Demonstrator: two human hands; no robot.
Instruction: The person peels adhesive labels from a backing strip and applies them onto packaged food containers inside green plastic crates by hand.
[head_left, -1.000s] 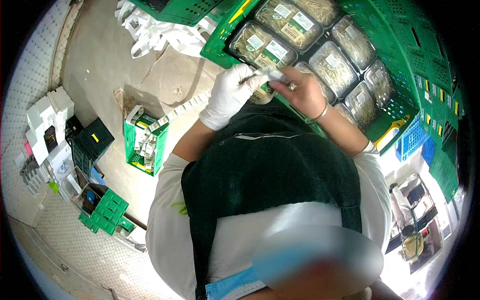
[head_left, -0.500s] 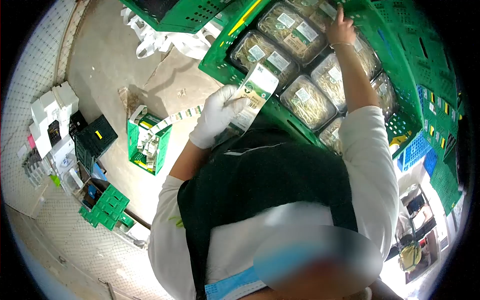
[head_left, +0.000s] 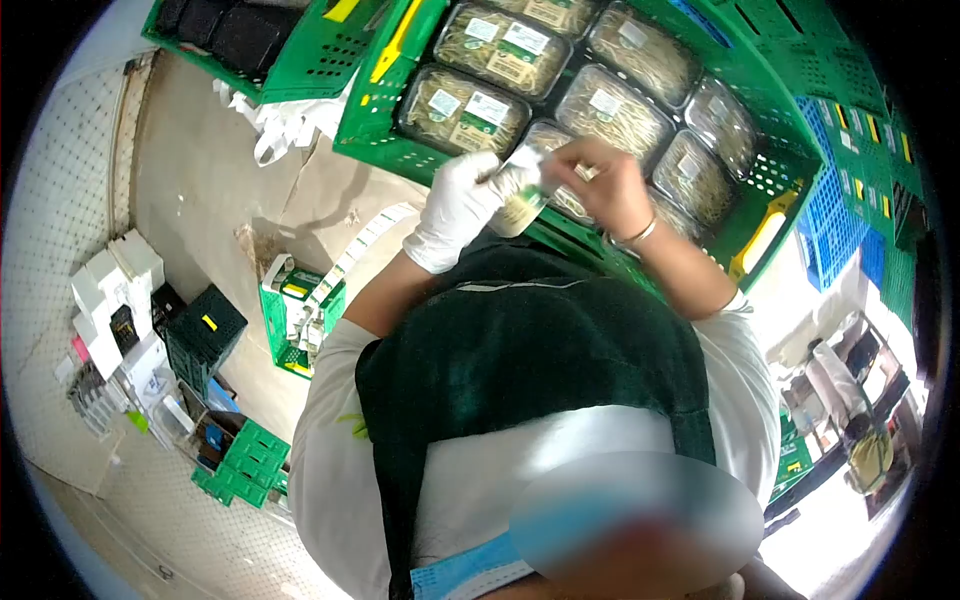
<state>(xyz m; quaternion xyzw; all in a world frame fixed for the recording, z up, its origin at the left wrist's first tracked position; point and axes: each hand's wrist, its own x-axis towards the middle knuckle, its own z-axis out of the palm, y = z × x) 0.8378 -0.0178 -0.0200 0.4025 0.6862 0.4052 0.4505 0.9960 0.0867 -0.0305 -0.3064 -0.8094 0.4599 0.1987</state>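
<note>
My left hand (head_left: 462,205), in a white glove, is closed on a strip of printed labels (head_left: 518,205). Bare, with a band at the wrist, my right hand (head_left: 607,188) pinches at the upper end of that strip; the fingertips are blurred. Both hands are over the near edge of a large green crate (head_left: 375,155). Inside it lie several clear packs of pale sprouts, among them a labelled pack (head_left: 465,108) at the left and an adjoining pack (head_left: 614,112). A long label strip (head_left: 360,243) runs down to a small green crate (head_left: 275,322).
Another green crate (head_left: 330,48) with black trays stands at the upper left, above white straps (head_left: 285,130). Dark crates (head_left: 205,335), white boxes (head_left: 115,285) and stacked green crates (head_left: 248,465) are at the left. Blue crates (head_left: 835,225) stand at the right.
My right hand has come back from the packs at the crate's far side to the labels in my left hand. The large crate has shifted left in view.
</note>
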